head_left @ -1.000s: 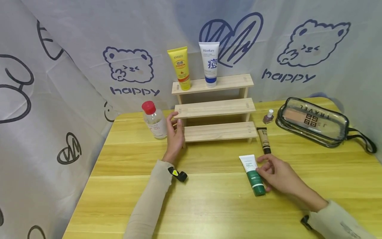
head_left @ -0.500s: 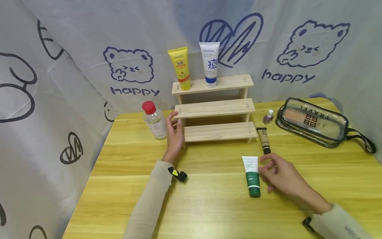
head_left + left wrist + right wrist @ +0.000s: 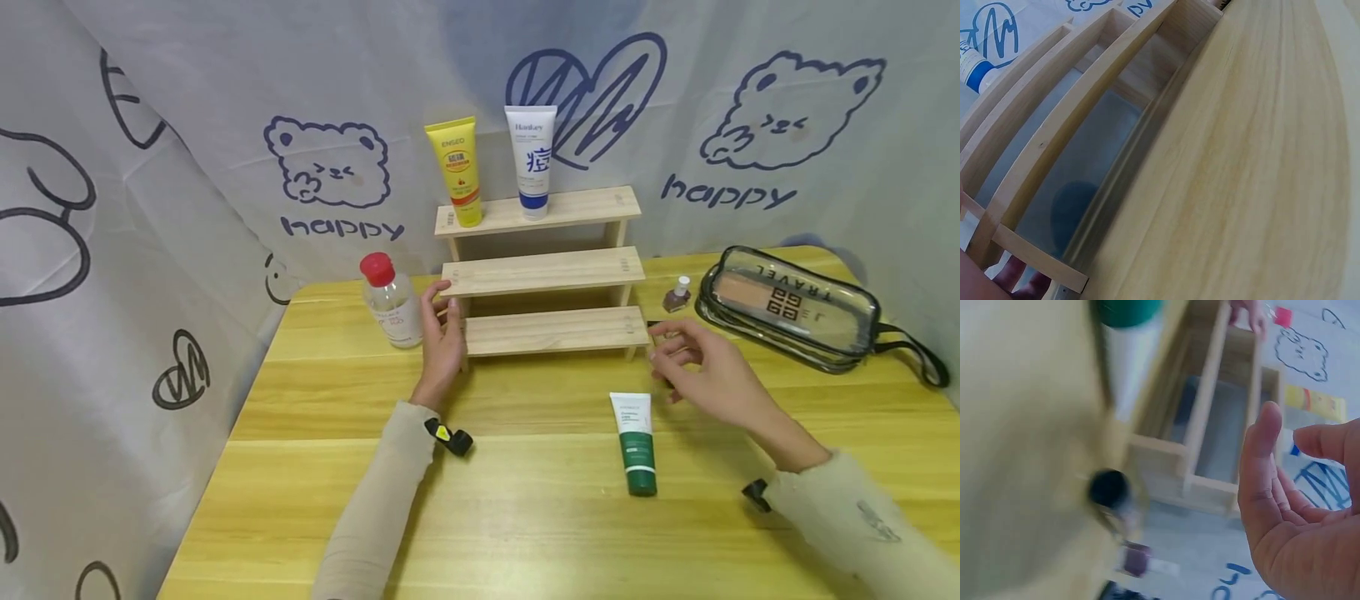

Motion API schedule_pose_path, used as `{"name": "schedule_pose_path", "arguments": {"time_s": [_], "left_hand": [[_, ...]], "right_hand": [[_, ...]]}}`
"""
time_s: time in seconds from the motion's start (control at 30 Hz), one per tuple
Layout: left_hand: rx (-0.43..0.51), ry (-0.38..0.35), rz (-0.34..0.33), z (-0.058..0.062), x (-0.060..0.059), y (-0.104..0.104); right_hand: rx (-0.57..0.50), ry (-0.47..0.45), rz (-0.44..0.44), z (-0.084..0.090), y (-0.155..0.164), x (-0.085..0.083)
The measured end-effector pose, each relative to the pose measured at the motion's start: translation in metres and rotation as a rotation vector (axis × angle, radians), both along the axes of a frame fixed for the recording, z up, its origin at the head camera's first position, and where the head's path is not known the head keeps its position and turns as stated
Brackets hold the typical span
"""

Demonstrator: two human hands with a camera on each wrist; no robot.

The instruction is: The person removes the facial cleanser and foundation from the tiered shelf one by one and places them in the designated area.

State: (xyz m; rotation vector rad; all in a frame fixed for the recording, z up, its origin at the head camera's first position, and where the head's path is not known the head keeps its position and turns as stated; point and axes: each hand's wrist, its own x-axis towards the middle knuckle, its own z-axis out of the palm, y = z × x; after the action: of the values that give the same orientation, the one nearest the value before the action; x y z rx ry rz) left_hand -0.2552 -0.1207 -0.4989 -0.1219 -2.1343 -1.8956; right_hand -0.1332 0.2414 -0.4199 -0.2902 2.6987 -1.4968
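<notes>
My left hand [image 3: 441, 337] grips the left side of a three-tier wooden display rack [image 3: 555, 332]; in the left wrist view, fingertips [image 3: 1030, 284] show behind its side piece. With loosely bent fingers and nothing in them, my right hand [image 3: 708, 371] hovers beside the rack's right end. It mostly hides a small beige tube, whose black cap [image 3: 1109, 489] shows blurred in the right wrist view. Nearer the front, a green-and-white squeeze tube [image 3: 636, 446] lies on the table. On the top tier, a yellow tube [image 3: 460, 171] and a white-and-blue tube [image 3: 532, 162] stand upright.
A clear bottle with a red cap [image 3: 392, 300] stands left of my left hand. Right of the rack are a small nail polish bottle [image 3: 677, 296] and a clear travel pouch [image 3: 791, 304] with a black strap. A printed curtain [image 3: 465, 50] hangs behind the table.
The green-and-white tube has been turned straighter and let go. My right hand has moved away from it, back toward the rack and over the beige tube. My left hand stays put.
</notes>
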Motion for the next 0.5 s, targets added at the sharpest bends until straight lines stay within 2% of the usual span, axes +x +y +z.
{"name": "schedule_pose_path", "arguments": {"time_s": [0.27, 0.37, 0.5], "left_hand": [[-0.001, 0.021, 0.006, -0.002, -0.002, 0.003], [-0.008, 0.024, 0.007, -0.002, -0.002, 0.002], [-0.021, 0.018, 0.004, -0.002, -0.001, 0.002]], "right_hand": [[0.047, 0.148, -0.022, 0.036, -0.002, -0.034], [0.048, 0.164, -0.012, 0.045, -0.006, -0.044], [-0.018, 0.138, -0.001, 0.054, -0.016, -0.057]]}}
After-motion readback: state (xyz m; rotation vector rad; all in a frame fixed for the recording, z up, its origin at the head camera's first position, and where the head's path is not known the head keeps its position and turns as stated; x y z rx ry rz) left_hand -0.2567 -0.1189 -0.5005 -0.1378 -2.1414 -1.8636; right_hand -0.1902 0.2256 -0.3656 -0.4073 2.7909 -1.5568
